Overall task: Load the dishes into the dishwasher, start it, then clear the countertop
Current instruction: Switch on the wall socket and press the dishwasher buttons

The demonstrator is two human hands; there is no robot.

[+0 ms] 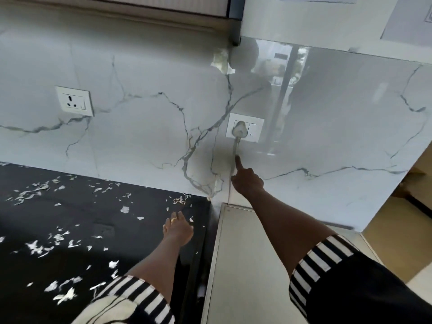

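My right hand (247, 181) reaches up the marble wall with its index finger straight and the other fingers curled, holding nothing. The fingertip sits at the white cable (234, 147), just below the wall socket (244, 127), which has a plug (240, 129) in it and switches beside it. My left hand (178, 229) rests on the black countertop (77, 206) near its right end, fingers relaxed, empty. Pale scraps (37, 245) lie scattered over the countertop. The light flat top of the appliance (247, 265) lies under my right arm. No dishes are visible.
A second wall socket (74, 101) with nothing plugged in sits to the left on the marble backsplash (145, 127). The underside of an upper cabinet (140, 10) hangs above. A narrow gap separates the countertop from the appliance. Floor and a wooden piece show at the far right.
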